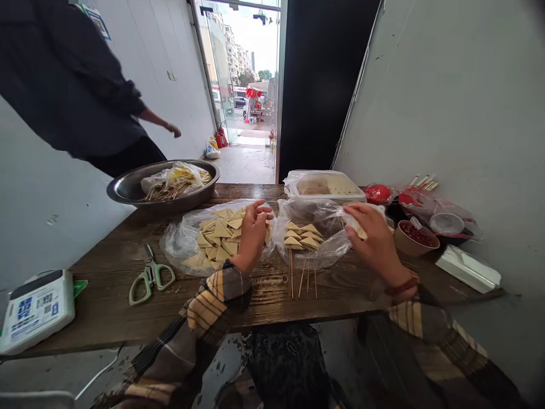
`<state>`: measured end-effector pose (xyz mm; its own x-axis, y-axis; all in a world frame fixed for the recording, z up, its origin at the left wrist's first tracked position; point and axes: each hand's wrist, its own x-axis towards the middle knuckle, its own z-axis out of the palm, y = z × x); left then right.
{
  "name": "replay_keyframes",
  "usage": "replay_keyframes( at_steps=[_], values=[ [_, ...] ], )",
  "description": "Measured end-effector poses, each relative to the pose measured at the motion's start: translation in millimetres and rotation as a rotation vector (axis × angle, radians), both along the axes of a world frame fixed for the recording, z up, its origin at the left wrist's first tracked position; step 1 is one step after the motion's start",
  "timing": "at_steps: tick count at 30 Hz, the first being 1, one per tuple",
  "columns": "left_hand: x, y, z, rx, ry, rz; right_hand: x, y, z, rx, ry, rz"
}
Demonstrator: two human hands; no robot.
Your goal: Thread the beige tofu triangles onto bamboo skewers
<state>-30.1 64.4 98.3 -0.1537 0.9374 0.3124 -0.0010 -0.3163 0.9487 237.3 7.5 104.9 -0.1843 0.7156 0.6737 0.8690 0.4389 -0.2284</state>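
My left hand [254, 234] rests with curled fingers on a pile of tan triangular tofu pieces [218, 236] lying on a clear plastic bag, and seems to pinch one piece. My right hand [371, 237] is closed on a triangular piece at the edge of a second plastic bag [317, 236]. That bag holds a few skewered triangles [301, 236], whose thin wooden sticks [303, 278] point toward me on the dark wooden table [272, 295].
Green scissors [151, 278] lie left of the pile. A metal basin [128, 190] with finished skewers stands at the back left, a clear box [326, 184] at the back. A bowl of red sauce [416, 236] and bagged cups sit right. A person in dark clothes [76, 85] stands left.
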Motion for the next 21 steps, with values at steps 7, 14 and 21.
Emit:
replay_keyframes(
  at_steps=[7,14,21],
  values=[
    [31.1,-28.4,-2.3,0.555,0.926,-0.238,-32.4,-16.1,-59.5,-0.380,-0.235,0.009],
    [4.9,-2.8,-47.1,0.357,1.158,-0.127,13.2,-22.6,-92.7,-0.577,-0.389,-0.116],
    [-7.0,-1.0,-63.8,0.356,1.187,-0.105,-5.4,-1.8,-108.8,-0.498,-0.334,-0.127]
  ],
)
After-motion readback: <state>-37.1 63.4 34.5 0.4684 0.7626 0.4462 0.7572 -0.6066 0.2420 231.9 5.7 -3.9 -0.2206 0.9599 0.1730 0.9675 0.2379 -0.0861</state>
